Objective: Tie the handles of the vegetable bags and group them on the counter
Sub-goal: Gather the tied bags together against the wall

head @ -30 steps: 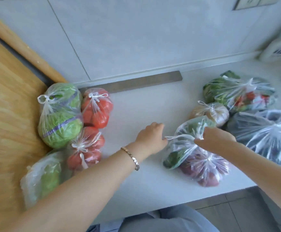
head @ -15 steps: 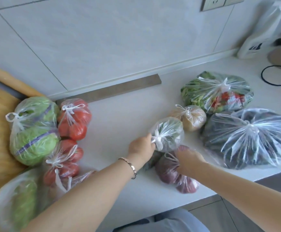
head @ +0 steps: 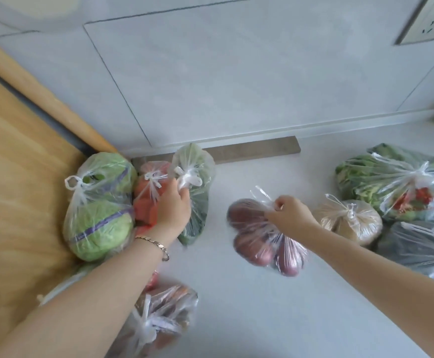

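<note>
- My left hand (head: 173,208) has its fingers clamped on the knotted handles of the greens bag (head: 194,192), which hangs at the right edge of the left-hand group, against the tomato bag (head: 150,192).
- My right hand (head: 288,213) has its fingers pinched shut on the handle strands of the red onion bag (head: 265,236); those handles look loose, not knotted as far as I can tell. The bag's bottom rests on or just above the table (head: 249,306).
- Left-hand group: cabbage bag (head: 99,210) against the wooden board (head: 17,189), tomato bag beside it, another tied bag (head: 156,321) near the table's front edge.
- Right-hand cluster, well apart: potato bag (head: 350,218), mixed greens bag (head: 396,182), dark bag (head: 422,246).
- Risk: if I let the greens bag go where it hangs, it may tip off the tomato bag and roll out.
- Risk: dragging the onion bag by untied handles could let the mouth open and the onions spill.
- Risk: thin film may tear under a hard pull.
- Risk: my left forearm lies over the front bag; it could nudge that bag off the edge.
</note>
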Available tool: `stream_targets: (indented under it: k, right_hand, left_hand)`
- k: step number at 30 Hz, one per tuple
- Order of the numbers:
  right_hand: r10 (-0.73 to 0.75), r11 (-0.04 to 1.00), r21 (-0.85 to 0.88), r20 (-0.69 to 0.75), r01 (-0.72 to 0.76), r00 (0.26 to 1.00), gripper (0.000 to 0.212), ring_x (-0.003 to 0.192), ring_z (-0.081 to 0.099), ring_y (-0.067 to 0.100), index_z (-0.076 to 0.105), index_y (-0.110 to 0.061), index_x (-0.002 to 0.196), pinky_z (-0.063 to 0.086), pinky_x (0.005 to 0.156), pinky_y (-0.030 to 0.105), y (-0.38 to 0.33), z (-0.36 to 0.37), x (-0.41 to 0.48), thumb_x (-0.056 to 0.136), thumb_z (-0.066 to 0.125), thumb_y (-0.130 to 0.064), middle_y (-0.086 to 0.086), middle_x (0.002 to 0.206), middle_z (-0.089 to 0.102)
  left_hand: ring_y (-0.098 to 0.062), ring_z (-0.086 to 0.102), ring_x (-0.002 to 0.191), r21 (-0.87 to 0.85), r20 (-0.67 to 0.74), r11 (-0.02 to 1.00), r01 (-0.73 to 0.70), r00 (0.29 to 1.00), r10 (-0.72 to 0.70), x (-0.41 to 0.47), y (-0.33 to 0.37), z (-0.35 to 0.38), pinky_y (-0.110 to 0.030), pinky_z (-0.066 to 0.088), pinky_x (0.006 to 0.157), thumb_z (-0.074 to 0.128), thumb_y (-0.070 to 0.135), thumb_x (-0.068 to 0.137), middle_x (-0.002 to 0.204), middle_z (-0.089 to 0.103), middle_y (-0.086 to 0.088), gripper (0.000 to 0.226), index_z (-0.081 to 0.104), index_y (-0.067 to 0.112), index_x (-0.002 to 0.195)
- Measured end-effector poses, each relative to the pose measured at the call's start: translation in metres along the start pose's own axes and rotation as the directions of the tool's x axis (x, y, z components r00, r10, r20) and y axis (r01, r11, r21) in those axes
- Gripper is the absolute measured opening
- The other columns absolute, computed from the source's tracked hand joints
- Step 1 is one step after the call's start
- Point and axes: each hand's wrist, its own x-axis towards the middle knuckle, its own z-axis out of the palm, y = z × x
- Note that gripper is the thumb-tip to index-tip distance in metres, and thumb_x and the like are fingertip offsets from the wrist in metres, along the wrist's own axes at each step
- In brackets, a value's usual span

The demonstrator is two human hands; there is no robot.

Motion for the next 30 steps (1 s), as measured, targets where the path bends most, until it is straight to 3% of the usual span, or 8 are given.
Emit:
stream_targets:
  k: [4,10,16,19,21,25,27,30]
  right_hand:
    - [0.061,0.987,0.152,-0.064,-0.051,0.996,0.016,0.056,0.043,0.015,0.045,-0.013,0.067,0.032,0.046,0.022,-0.041,0.019,0.056,0.082,0.048,-0.015,0.0,0.062,0.047]
    - [0.183,0.96,0.228,-0.071,-0.163,0.981,0.026,0.047,0.037,0.013,0.037,-0.015,0.06,0.029,0.044,0.023,-0.074,0.05,0.136,0.084,0.045,-0.009,0.0,0.056,0.039]
    - [0.203,0.951,0.261,-0.116,-0.167,0.972,0.028,0.05,0.038,0.013,0.034,-0.016,0.061,0.03,0.044,0.024,-0.08,0.072,0.167,0.086,0.042,-0.007,0.0,0.058,0.04]
    - [0.156,0.933,0.327,0.012,-0.152,0.988,0.004,0.055,0.044,0.013,0.048,-0.009,0.09,0.036,0.046,0.02,-0.077,0.07,0.164,0.087,0.047,-0.009,0.003,0.071,0.051]
    - [0.095,0.93,0.34,0.146,-0.14,0.985,0.043,0.061,0.049,0.011,0.037,-0.01,0.122,0.041,0.047,0.016,-0.067,0.06,0.157,0.085,0.057,-0.012,0.01,0.094,0.059]
    - [0.057,0.969,-0.246,0.101,-0.031,0.993,0.059,0.103,0.052,0.027,0.031,-0.012,0.133,0.047,0.082,0.031,-0.01,0.013,0.12,0.082,0.06,-0.02,0.015,0.124,0.051]
    - [0.207,0.795,-0.585,0.01,-0.162,0.978,0.057,0.12,0.039,0.032,0.034,-0.014,0.131,0.038,0.096,0.042,0.027,-0.013,0.098,0.082,0.059,-0.029,0.013,0.13,0.039]
    - [0.353,0.652,-0.699,-0.063,-0.293,0.934,0.058,0.126,0.031,0.032,0.032,-0.016,0.132,0.032,0.103,0.047,0.075,-0.037,0.067,0.081,0.054,-0.032,0.011,0.133,0.034]
  left_hand:
    - [-0.019,0.044,0.063,-0.075,0.062,0.996,0.038,0.998,-0.034,0.032,-0.002,0.007,-0.027,0.025,0.057,0.031,0.012,0.096,0.076,0.048,-0.006,0.023,0.041,0.004,0.115]
    - [-0.02,0.052,0.061,-0.111,0.106,0.988,0.11,0.99,-0.099,0.062,-0.013,0.034,-0.027,0.036,0.05,0.031,0.011,0.097,0.087,0.055,-0.013,0.035,0.03,0.006,0.131]
    - [-0.037,0.046,0.117,0.025,0.191,0.973,0.229,0.954,-0.23,0.07,-0.025,0.043,-0.028,0.035,0.091,0.033,0.009,0.096,0.129,0.045,-0.027,0.041,0.026,-0.012,0.131]
    - [-0.038,0.05,0.111,0.032,0.202,0.982,0.184,0.962,-0.186,0.07,-0.033,0.046,-0.027,0.041,0.086,0.042,0.007,0.093,0.129,0.042,-0.028,0.046,0.021,-0.012,0.129]
    - [-0.038,0.051,0.109,0.062,0.184,0.988,0.143,0.971,-0.152,0.068,-0.036,0.046,-0.036,0.044,0.09,0.05,0.007,0.088,0.129,0.039,-0.027,0.051,0.024,-0.009,0.129]
    - [-0.045,0.042,0.12,0.307,0.117,0.926,-0.221,0.974,0.194,0.049,-0.044,0.054,-0.048,0.04,0.102,0.07,0.004,0.069,0.131,0.038,-0.031,0.077,0.032,0.003,0.135]
    - [-0.052,0.043,0.12,0.473,0.184,0.815,-0.334,0.942,0.28,0.036,-0.054,0.063,-0.059,0.041,0.095,0.078,0.006,0.054,0.131,0.043,-0.032,0.078,0.048,0.009,0.126]
    - [-0.055,0.031,0.128,0.554,0.325,0.747,-0.367,0.922,0.212,0.014,-0.053,0.066,-0.064,0.038,0.094,0.078,0.013,0.06,0.143,0.034,-0.027,0.067,0.056,0.015,0.123]
